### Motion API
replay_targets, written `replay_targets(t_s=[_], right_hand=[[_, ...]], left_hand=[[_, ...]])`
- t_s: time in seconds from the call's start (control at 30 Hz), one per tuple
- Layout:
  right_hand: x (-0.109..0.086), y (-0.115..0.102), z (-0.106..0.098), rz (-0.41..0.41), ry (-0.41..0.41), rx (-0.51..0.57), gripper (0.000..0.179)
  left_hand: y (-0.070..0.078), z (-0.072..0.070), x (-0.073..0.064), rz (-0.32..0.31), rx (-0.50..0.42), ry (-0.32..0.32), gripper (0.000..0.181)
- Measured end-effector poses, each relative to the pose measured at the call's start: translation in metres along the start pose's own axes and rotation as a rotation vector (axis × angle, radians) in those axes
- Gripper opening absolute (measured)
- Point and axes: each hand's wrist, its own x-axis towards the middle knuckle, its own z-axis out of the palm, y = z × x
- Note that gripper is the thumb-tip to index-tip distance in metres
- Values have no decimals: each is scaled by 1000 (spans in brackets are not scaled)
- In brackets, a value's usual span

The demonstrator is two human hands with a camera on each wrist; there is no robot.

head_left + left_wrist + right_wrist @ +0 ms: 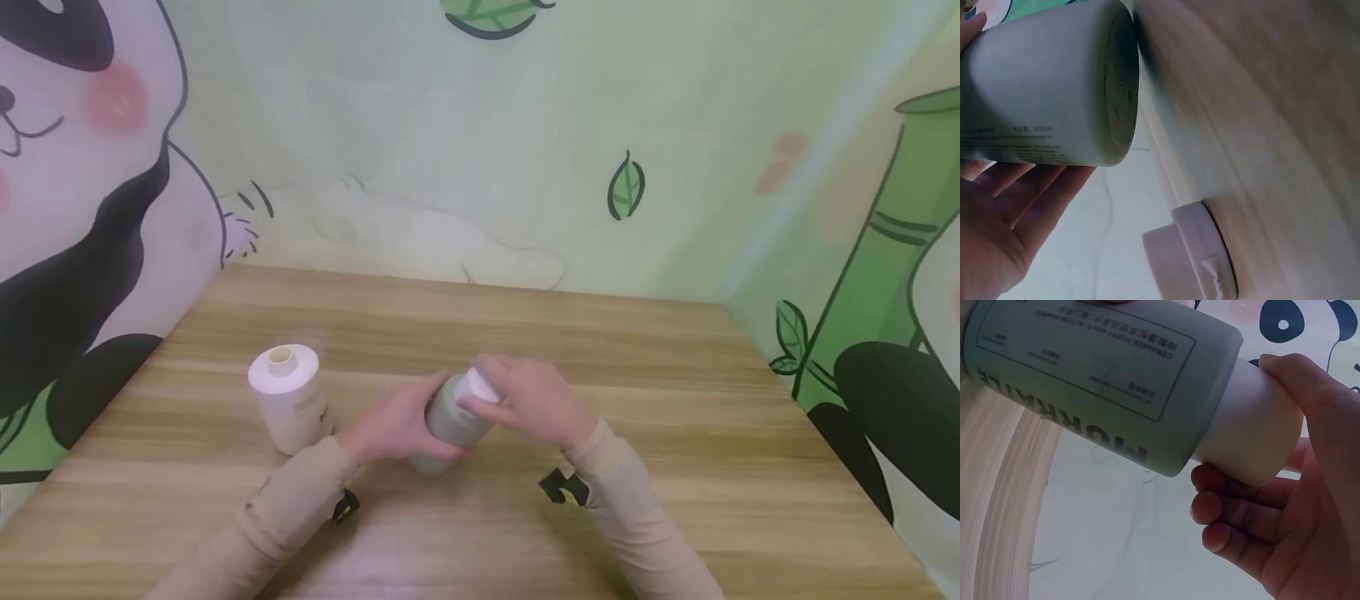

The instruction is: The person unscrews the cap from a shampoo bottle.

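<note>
A grey-green shampoo bottle (459, 425) is tilted to the right above the middle of the table; whether its base touches the wood, I cannot tell. My left hand (397, 421) grips it round the body. My right hand (542, 402) holds its white cap (1250, 425), thumb on one side and fingers curled on the other. The cap sits at the bottle's top end, and dark lettering on the label (1097, 369) faces the right wrist camera. Left of my hands stands a white bottle (288, 404) with a bare, narrow neck.
A short, pale, stepped cap-like piece (1188, 256) rests on the table in the left wrist view. The wooden table (675, 375) meets a wall (375, 125) painted with pandas and bamboo. Black wrist mounts (562, 487) hang by both sleeves.
</note>
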Motion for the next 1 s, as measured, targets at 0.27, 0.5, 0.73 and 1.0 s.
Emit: replay_targets(t_s=[0.27, 0.5, 0.73, 1.0], right_hand=[[-1, 1, -4, -34, -57, 58, 38], [-3, 3, -6, -139, -92, 73, 49], [-3, 7, -12, -87, -76, -30, 51], [-7, 9, -25, -10, -8, -27, 50]], left_hand=[[-3, -2, 3, 35, -6, -35, 77], [-8, -5, 3, 52, -74, -78, 79], [-8, -4, 3, 21, -40, -56, 81], [-7, -3, 2, 22, -24, -52, 81]])
